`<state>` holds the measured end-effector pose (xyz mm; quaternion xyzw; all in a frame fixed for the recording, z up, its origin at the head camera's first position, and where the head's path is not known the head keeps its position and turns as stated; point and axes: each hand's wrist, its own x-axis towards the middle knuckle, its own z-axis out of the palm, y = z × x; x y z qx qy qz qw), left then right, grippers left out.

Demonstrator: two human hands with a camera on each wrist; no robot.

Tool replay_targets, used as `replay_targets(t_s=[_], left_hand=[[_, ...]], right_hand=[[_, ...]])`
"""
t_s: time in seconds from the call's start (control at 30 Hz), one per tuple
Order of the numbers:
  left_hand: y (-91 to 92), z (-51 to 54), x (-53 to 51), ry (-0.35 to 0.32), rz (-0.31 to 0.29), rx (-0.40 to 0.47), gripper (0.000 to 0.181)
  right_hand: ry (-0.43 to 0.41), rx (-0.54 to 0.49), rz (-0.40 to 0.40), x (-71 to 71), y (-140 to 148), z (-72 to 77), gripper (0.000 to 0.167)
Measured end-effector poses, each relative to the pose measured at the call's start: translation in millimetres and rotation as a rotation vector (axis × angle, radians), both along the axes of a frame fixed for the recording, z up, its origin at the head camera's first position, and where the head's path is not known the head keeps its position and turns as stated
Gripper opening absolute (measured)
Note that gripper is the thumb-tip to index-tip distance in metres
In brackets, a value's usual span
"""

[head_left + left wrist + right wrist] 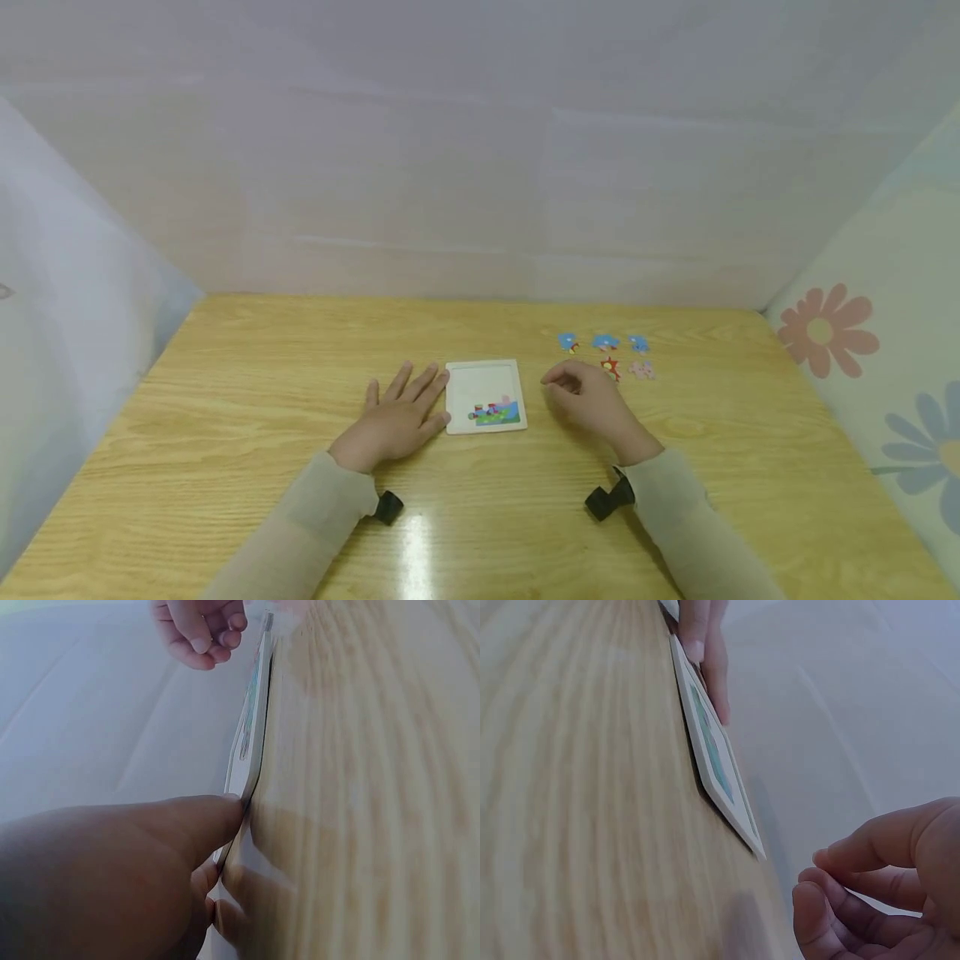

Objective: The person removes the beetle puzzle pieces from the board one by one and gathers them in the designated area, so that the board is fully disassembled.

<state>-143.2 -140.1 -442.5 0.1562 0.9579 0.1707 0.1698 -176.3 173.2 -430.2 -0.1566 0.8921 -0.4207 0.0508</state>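
A small white puzzle tray point(474, 383) lies flat on the table, with a few joined jigsaw pieces point(498, 414) in its lower right part, green and blue with small figures. My left hand point(393, 422) rests beside it, fingers spread, thumb and a fingertip touching its left edge. In the left wrist view the thumb point(214, 817) meets the tray's side. To the right of the tray hovers my right hand point(588, 404), fingers loosely bent. Nothing shows between the thumb and fingers point(870, 847) in the right wrist view.
Loose jigsaw pieces lie beyond my right hand: three blue ones point(605, 342) in a back row, a red and yellow one point(611, 367) and a pink one point(642, 369) nearer. Pale cloth walls point(480, 208) border the wooden table point(262, 375).
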Motion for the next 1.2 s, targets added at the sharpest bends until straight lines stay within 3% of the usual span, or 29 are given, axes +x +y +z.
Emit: replay_targets(t_s=[0.3,0.53,0.77,1.2], left_hand=[[0.9,-2.2,1.5,0.001,0.01,-0.009,0.07],[-1.3,-12.7,-3.2,0.016,0.022,-0.005,0.071],[1.3,1.2,0.7,0.009,0.012,-0.001,0.07],[0.1,3.8,-0.1,0.012,0.007,-0.006,0.07]], right_hand=[[-0.006,-0.056,0.072,10.7,-33,0.4,0.012],[0.054,0.028,0.189,7.9,-57,2.3,0.014],[-0.008,0.088,0.193,7.4,-69,4.4,0.018],[-0.021,0.141,0.207,7.0,-78,-1.8,0.016]])
